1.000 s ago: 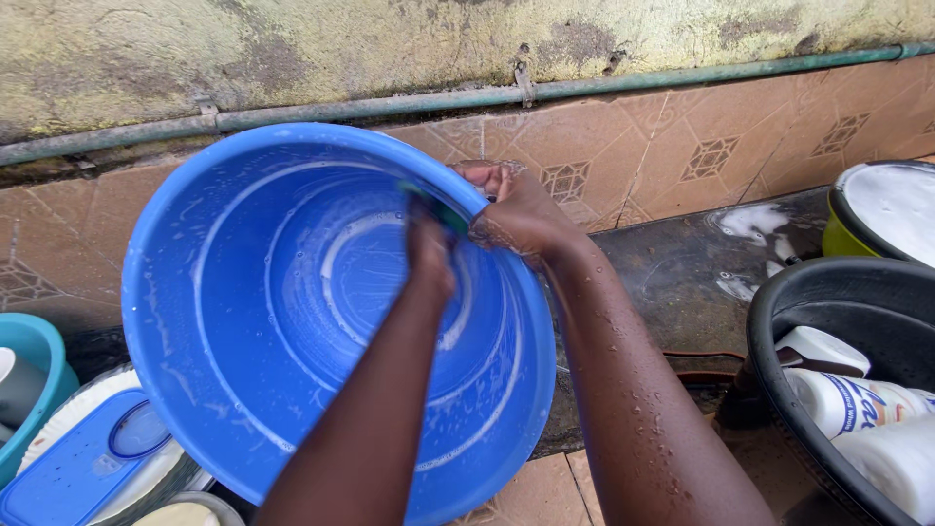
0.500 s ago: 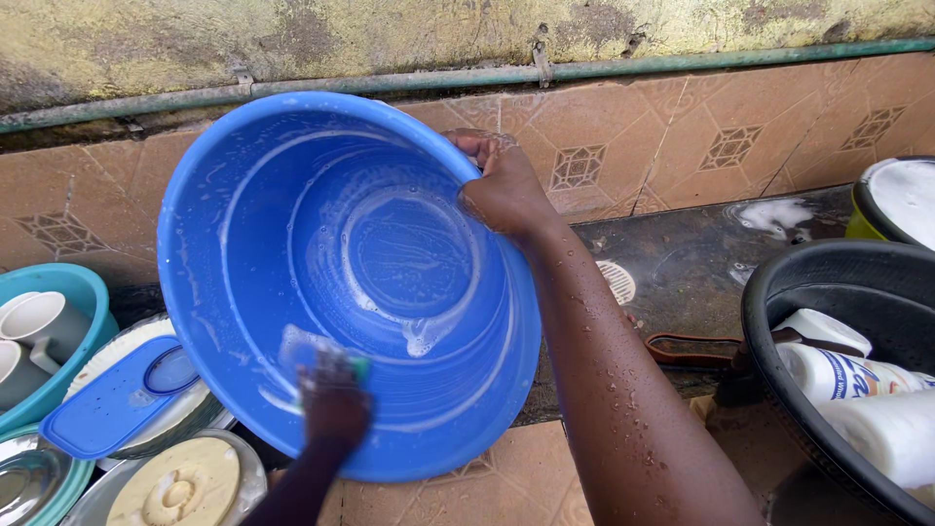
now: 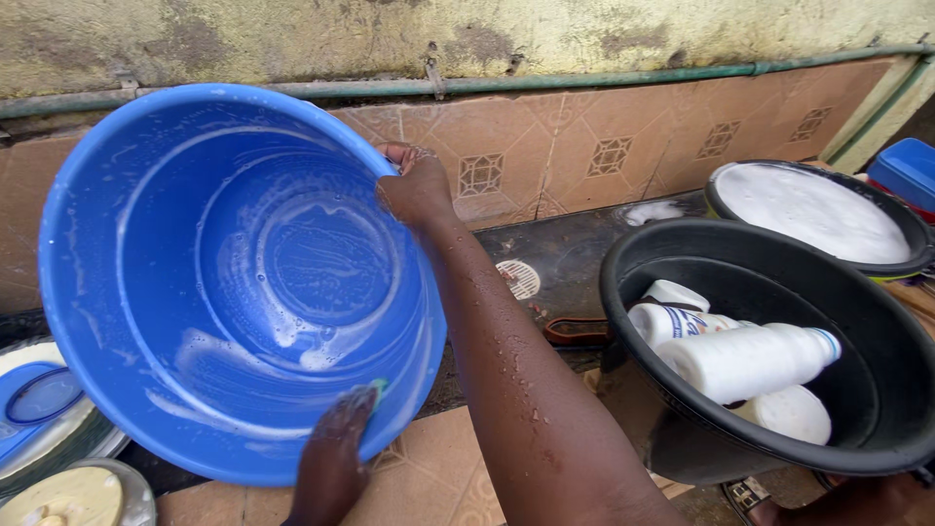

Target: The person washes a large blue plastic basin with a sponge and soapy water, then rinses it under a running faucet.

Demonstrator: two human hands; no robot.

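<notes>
A large blue plastic basin (image 3: 175, 244) is tilted on its side, its soapy inside facing me. My right hand (image 3: 414, 190) grips the basin's upper right rim and holds it up. My left hand (image 3: 336, 443) presses a small green sponge (image 3: 376, 388) against the lower right inner wall near the rim. White suds streak the basin's bottom and sides.
A black basin (image 3: 633, 321) at the right holds white plastic bottles (image 3: 750, 360). Behind it stands a dark basin of foamy water (image 3: 813, 209). A floor drain (image 3: 518, 280) lies in the wet channel. Lids and plates (image 3: 39, 409) sit at the lower left. A tiled wall with a pipe (image 3: 584, 78) runs behind.
My left hand slid the sponge from the upper rim down and around to the lower right inner wall. The view swung right, showing more of the black basins.
</notes>
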